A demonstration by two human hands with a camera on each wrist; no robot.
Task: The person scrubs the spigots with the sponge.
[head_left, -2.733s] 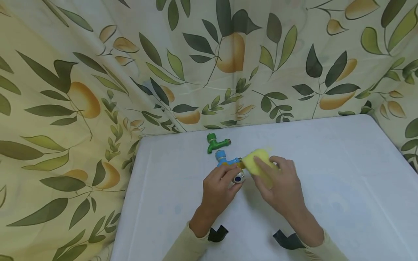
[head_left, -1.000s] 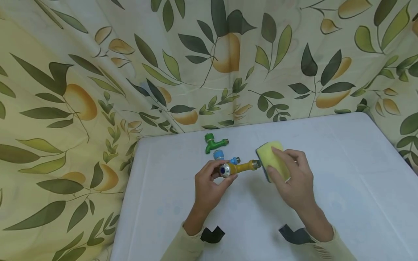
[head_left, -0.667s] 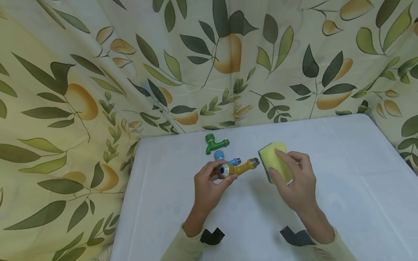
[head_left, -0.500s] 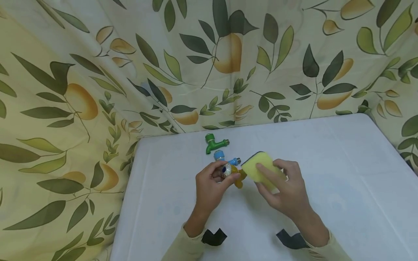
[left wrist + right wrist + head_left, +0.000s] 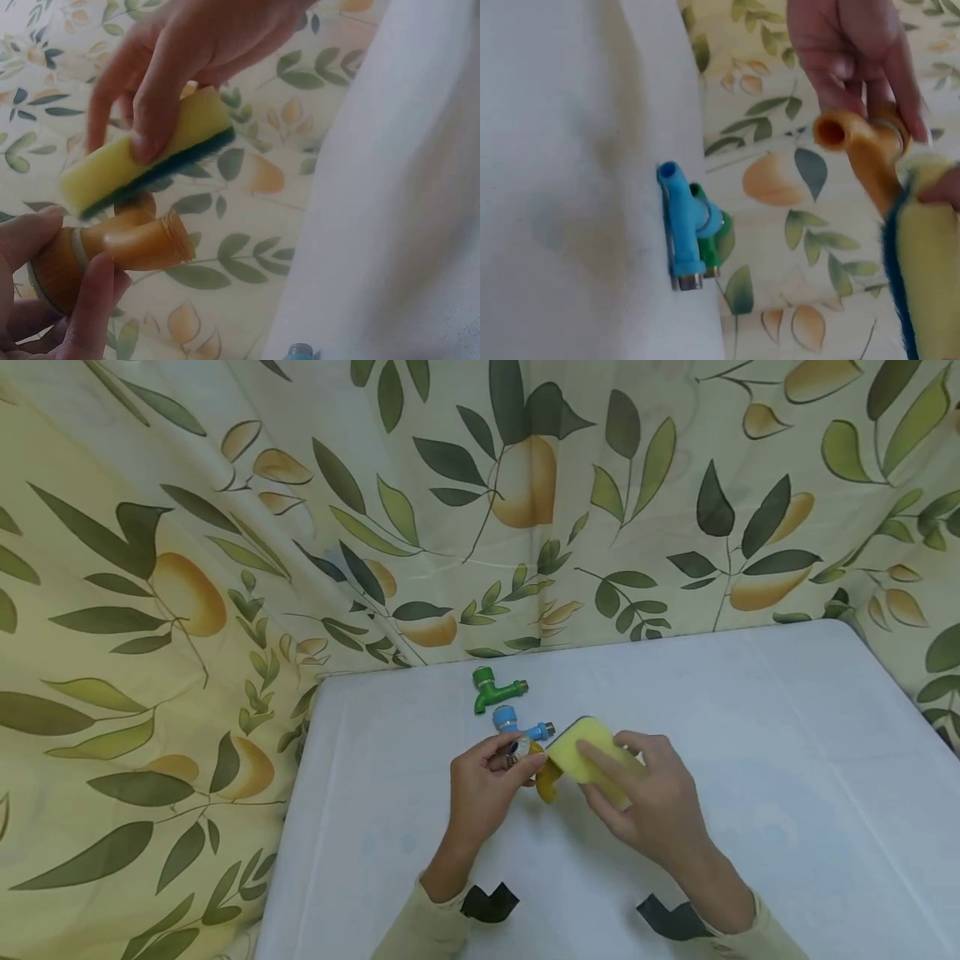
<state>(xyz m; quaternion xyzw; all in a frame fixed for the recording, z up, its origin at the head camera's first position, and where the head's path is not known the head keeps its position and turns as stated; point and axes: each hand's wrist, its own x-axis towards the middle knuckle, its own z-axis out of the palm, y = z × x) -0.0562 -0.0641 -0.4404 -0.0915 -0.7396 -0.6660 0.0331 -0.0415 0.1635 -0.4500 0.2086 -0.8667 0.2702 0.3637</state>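
Observation:
My left hand [image 5: 483, 789] pinches a yellow-orange tap [image 5: 139, 244] by its knob end, fingers and thumb around it. The tap's spout [image 5: 832, 131] shows open-ended in the right wrist view. Between the fingers and thumb of my right hand [image 5: 648, 793] is a yellow sponge [image 5: 592, 752] with a dark green scouring side. That scouring side [image 5: 892, 277] lies right at the tap's body, and in the head view the sponge hides the tap's threaded end. Both things are held above the table.
On the white-covered table [image 5: 750, 735], a blue tap [image 5: 506, 718] lies just beyond my left hand, with a green tap [image 5: 491, 689] behind it. Patterned curtain fabric [image 5: 645, 527] hangs past the table's back and left edges.
The sponge, apart from the tap 0.7 s ago, has moved left onto it. The tap has turned in my left hand, its spout now pointing down toward me. Blue and green taps stay put.

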